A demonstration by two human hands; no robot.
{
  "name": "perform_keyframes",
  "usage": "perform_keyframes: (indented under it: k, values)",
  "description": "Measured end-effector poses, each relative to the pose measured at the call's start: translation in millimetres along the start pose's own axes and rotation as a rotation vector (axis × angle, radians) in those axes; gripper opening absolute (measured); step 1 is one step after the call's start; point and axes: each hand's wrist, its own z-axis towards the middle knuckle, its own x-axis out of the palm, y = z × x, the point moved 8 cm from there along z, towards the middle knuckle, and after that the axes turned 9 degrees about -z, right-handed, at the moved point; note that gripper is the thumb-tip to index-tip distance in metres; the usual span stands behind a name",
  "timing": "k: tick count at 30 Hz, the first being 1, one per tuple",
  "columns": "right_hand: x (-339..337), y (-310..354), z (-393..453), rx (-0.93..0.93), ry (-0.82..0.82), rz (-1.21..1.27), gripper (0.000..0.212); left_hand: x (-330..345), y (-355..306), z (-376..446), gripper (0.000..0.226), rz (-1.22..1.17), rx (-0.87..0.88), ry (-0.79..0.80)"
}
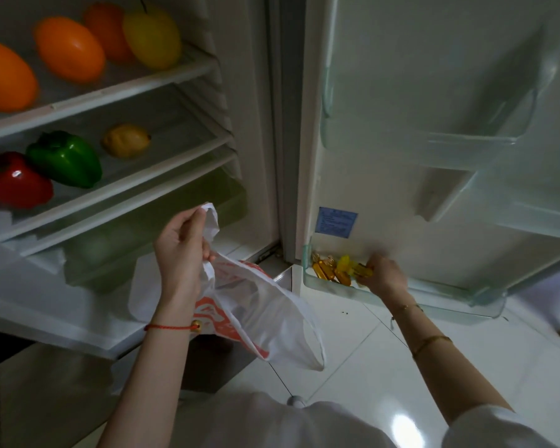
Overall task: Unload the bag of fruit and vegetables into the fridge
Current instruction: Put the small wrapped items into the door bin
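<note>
Top shelf: three orange fruits and one yellow fruit; second shelf: red pepper, green pepper, yellow lemon; bag: white with orange print; door bin: pale green-tinted clear plastic, holding amber-gold packets; door label: blue

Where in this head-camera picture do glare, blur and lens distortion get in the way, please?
Head view: glare lies on the floor tiles and as highlights on the red pepper; the right hand at the bottom door bin is motion-blurred, so its grip on the small yellow items is unclear; the left hand holding the bag is sharper; wide-angle distortion bends the shelf edges.
</note>
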Motion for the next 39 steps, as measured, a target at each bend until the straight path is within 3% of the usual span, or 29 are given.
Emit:
perform_keyframes:
  k: [5,10,12,15,17,21,24,28,36,39]
  values:
    - [-2,1,-5,-0.017,-0.027,0.076,0.043,0,-1,-2,0.016,0.001,0.014,-0.003]
    - [-48,37,-48,-0.187,-0.285,0.324,0.028,-5,-3,-5,0.013,-0.016,0.019,-0.02]
    - [-44,64,-72,-0.294,-0.167,0.277,0.045,-8,-4,-7,0.01,-0.025,0.023,-0.035]
    - [2,90,-106,-0.366,0.22,0.028,0.06,-15,-6,-9,0.01,-0.046,0.034,-0.074]
    - [29,93,-117,-0.369,0.381,-0.058,0.071,-20,-7,-10,0.014,-0.052,0.045,-0.098]
    - [38,100,-115,-0.393,0.348,-0.121,0.033,-31,-14,-20,0.016,-0.058,0.061,-0.153]
    - [30,108,-110,-0.394,0.314,-0.054,0.031,-42,-18,-27,0.017,-0.048,0.079,-0.197]
    - [13,122,-106,-0.434,0.275,0.006,0.013,-60,-19,-40,0.009,0.005,0.092,-0.274]
    - [-46,184,-128,-0.695,0.144,0.115,0.021,-110,-48,-87,0.014,0.254,0.198,-0.427]
    - [-63,220,-159,-0.829,0.21,0.178,0.013,-136,-65,-111,0.013,0.348,0.238,-0.515]
